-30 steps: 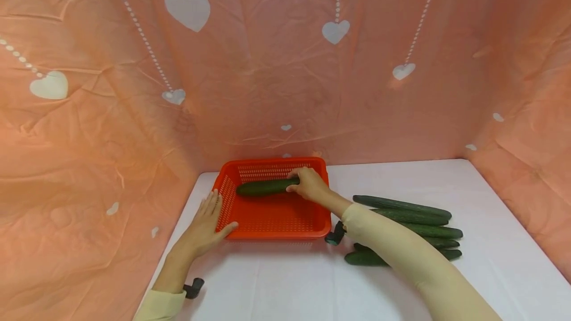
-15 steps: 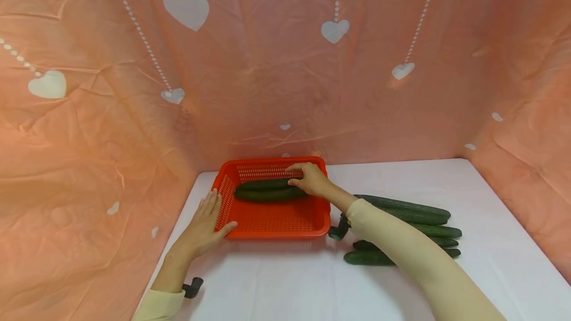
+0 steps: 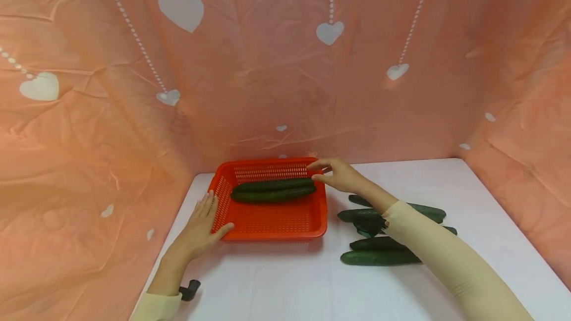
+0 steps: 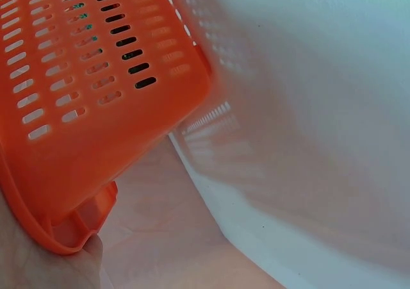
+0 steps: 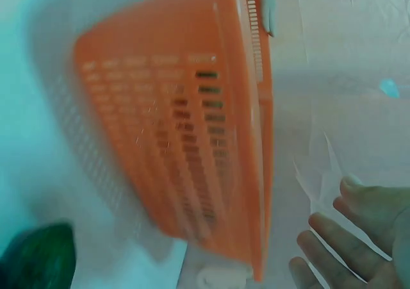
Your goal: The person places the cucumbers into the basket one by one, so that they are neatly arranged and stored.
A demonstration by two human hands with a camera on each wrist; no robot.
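Two dark green cucumbers lie side by side in the rear half of the red basket. My left hand rests on the basket's left rim with fingers and thumb spread; the left wrist view shows part of that hand against the rim. Over the basket's right rear corner is my right hand, fingers extended and holding nothing. The right wrist view has this hand beside the orange-red basket wall. Several more cucumbers lie on the table, partly hidden under my right forearm.
The table has a white cover. Behind it and on both sides hangs a pink-orange cloth with white hearts. In the right wrist view, one cucumber's end shows at the lower left.
My right hand has let go of the cucumber, now in front of the other one in the basket, and moved right to the rim. My left hand has stayed on the rim.
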